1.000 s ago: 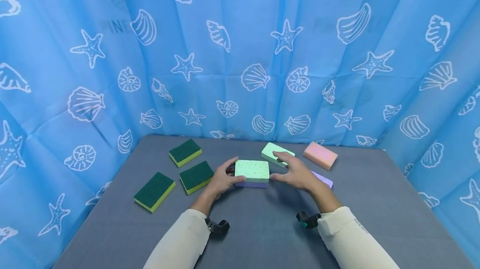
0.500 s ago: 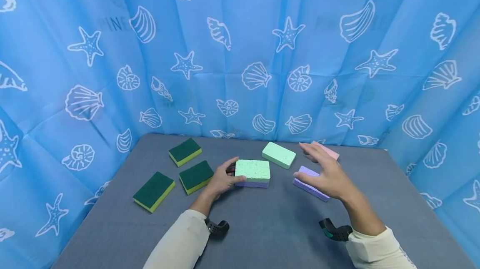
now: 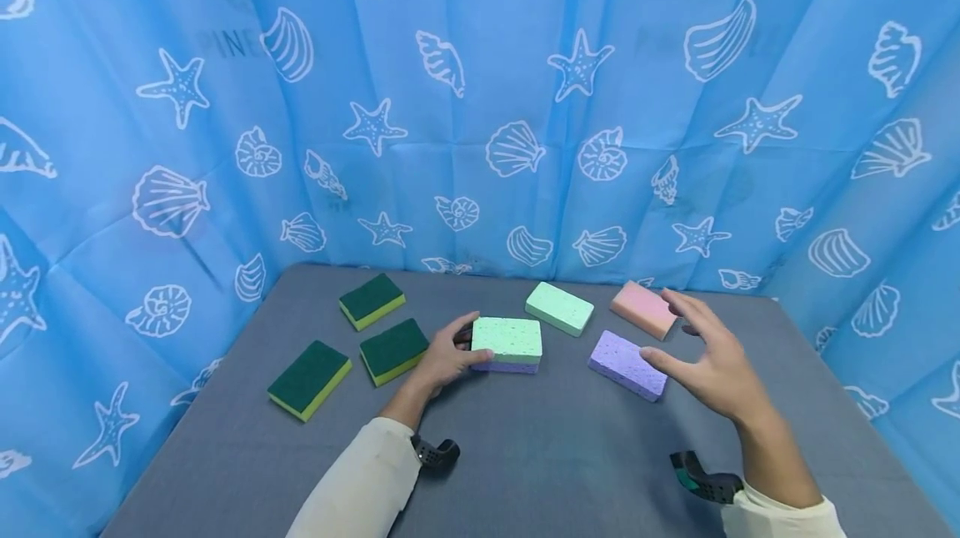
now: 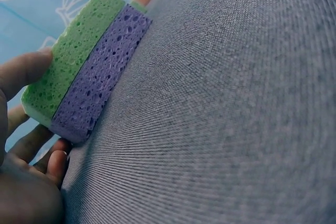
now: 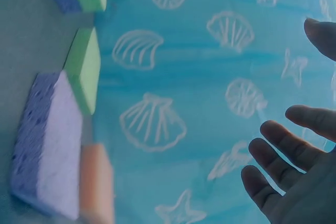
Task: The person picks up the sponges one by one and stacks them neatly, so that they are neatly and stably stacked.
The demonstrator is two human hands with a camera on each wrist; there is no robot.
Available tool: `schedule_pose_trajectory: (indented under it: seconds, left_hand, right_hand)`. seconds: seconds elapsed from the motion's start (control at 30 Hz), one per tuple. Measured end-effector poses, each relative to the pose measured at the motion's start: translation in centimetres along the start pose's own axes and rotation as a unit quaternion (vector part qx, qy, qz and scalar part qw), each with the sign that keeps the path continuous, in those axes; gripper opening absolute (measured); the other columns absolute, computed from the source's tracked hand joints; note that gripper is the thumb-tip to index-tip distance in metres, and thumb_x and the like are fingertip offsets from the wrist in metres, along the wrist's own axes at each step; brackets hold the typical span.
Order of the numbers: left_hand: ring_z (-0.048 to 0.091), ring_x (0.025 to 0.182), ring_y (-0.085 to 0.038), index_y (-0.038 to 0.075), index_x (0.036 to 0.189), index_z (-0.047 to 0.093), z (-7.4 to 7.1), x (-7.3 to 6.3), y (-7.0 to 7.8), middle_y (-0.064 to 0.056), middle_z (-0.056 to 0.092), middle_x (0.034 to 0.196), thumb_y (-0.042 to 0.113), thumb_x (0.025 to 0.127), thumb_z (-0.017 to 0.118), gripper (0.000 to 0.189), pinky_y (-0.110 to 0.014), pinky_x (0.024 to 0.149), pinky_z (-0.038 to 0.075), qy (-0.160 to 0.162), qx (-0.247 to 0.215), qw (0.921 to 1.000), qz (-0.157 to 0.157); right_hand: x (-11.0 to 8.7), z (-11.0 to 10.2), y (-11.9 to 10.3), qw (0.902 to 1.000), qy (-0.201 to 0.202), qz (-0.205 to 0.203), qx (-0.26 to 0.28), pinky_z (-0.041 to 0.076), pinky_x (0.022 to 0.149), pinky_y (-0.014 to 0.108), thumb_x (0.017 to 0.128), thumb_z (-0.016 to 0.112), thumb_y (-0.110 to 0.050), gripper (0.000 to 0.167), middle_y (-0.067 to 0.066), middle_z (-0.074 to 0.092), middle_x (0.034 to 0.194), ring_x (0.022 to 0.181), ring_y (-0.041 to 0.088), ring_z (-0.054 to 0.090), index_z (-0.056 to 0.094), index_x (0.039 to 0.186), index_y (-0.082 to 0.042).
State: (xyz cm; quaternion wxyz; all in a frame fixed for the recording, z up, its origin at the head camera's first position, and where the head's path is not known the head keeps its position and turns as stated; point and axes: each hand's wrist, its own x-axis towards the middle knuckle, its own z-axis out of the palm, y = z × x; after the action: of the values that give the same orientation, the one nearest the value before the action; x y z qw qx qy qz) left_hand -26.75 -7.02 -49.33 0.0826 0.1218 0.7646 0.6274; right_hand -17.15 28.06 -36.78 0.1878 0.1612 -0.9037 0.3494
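A light green sponge (image 3: 507,339) lies flat on top of a purple sponge (image 3: 516,368) at the middle of the table. My left hand (image 3: 442,364) grips this stack at its left end, the thumb on the green sponge's front side. In the left wrist view, some fingers reach behind the stack and others curl by its lower end near the cloth. To the right, my right hand (image 3: 716,367) is raised with fingers spread and holds nothing. Nearest to it are a second purple sponge (image 3: 628,364) and a pink-orange sponge (image 3: 645,309).
Another light green sponge (image 3: 559,308) lies behind the stack, to its right. Several green-and-yellow scrub sponges (image 3: 309,379) lie on the left side of the grey cloth-covered table (image 3: 555,455). A blue shell-patterned curtain (image 3: 480,104) hangs along the back and sides.
My right hand has moved away from the stack to the right, passing over the second purple sponge, which is now uncovered. The left hand and the stack have stayed in place.
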Motion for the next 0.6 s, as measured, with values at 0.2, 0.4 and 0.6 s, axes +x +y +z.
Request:
schedule_pose_trajectory:
  seconds: [0.2,0.4,0.6]
  left_hand:
    - [0.046,0.118,-0.039,0.005,0.149,0.036,-0.2,0.3,-0.3,-0.024,0.045,0.134,0.013,0.086,0.075,0.075,-0.046,0.086,0.046,-0.003,0.002,1.0,-0.003]
    - [0.046,0.12,-0.035,0.009,0.149,0.037,-0.1,0.2,-0.3,-0.02,0.045,0.136,0.018,0.086,0.075,0.075,-0.046,0.089,0.045,-0.001,0.001,1.0,0.006]
    - [0.047,0.119,-0.033,0.01,0.149,0.039,-0.1,0.1,-0.5,-0.018,0.046,0.135,0.022,0.084,0.078,0.076,-0.045,0.089,0.045,0.0,0.004,0.9999,0.017]
  right_hand:
    - [-0.7,0.4,2.4,0.998,0.01,0.062,0.01,0.036,0.09,0.062,0.084,0.076,-0.025,0.082,0.026,0.04,0.139,0.122,0.043,0.038,0.033,0.149,-0.001]
    - [-1.6,1.3,5.3,0.9919,-0.02,0.124,0.017,0.034,0.092,0.065,0.087,0.072,-0.032,0.085,0.03,0.036,0.14,0.124,0.048,0.035,0.026,0.151,0.001]
    - [-2.2,2.2,7.5,0.9842,-0.058,0.165,0.028,0.032,0.095,0.065,0.088,0.07,-0.034,0.088,0.032,0.032,0.142,0.127,0.05,0.032,0.022,0.151,0.004]
